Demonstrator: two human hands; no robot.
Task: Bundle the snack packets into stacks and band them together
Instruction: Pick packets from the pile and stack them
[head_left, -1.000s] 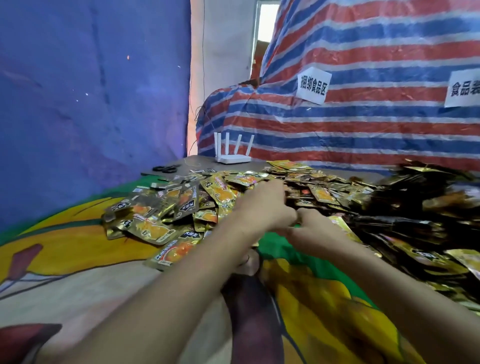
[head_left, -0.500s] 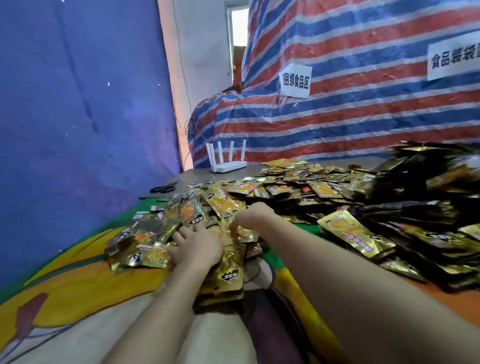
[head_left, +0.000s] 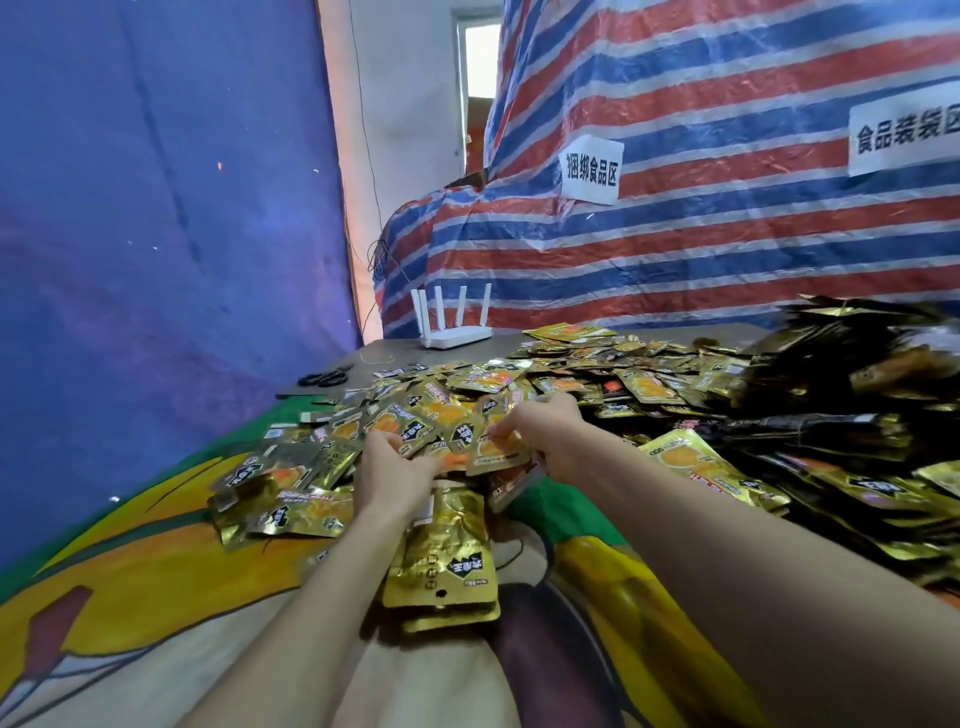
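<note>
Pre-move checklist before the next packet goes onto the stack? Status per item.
1. Left hand grip on the stack: ok, it holds the stack's far end.
2. Right hand has a packet: ok, pinched at the near edge of the loose pile.
3. Stack edges squared: not ok, lower packets stick out at the near end.
4. Band ready: cannot tell, none plainly visible.
5. More packets within reach: ok, the loose pile lies right at both hands.
</note>
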